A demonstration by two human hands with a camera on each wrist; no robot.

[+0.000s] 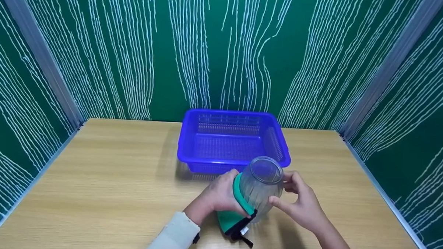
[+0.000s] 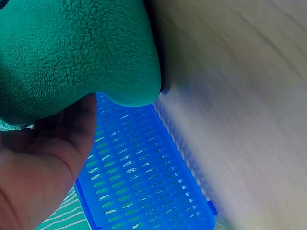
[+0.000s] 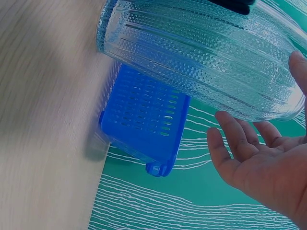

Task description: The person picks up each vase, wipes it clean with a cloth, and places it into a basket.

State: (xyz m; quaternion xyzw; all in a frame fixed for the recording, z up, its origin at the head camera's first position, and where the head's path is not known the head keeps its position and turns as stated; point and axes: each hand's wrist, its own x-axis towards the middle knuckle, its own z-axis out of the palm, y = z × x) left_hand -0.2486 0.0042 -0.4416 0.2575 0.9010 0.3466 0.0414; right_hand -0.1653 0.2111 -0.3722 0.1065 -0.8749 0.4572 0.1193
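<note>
A clear, ribbed glass jar [image 1: 261, 190] stands tilted in front of the basket in the head view, its round mouth facing up. My left hand [image 1: 224, 192] grips it from the left through a green fleece cloth [image 1: 227, 218] with black edging, a dark strap and a small white tag. In the left wrist view the fleece [image 2: 81, 52] covers the fingertips. On the jar's other side is my right hand [image 1: 301, 203], its fingers loosely spread and its thumb over the glass. The right wrist view shows the jar's dimpled wall [image 3: 192, 57] just above my fingers [image 3: 235, 134].
A blue plastic basket [image 1: 184, 138] with slotted walls sits at the back middle of the wooden table [image 1: 112, 179], directly beyond the jar. Green panels [image 1: 222, 91] with white wavy lines enclose the table at the back and sides.
</note>
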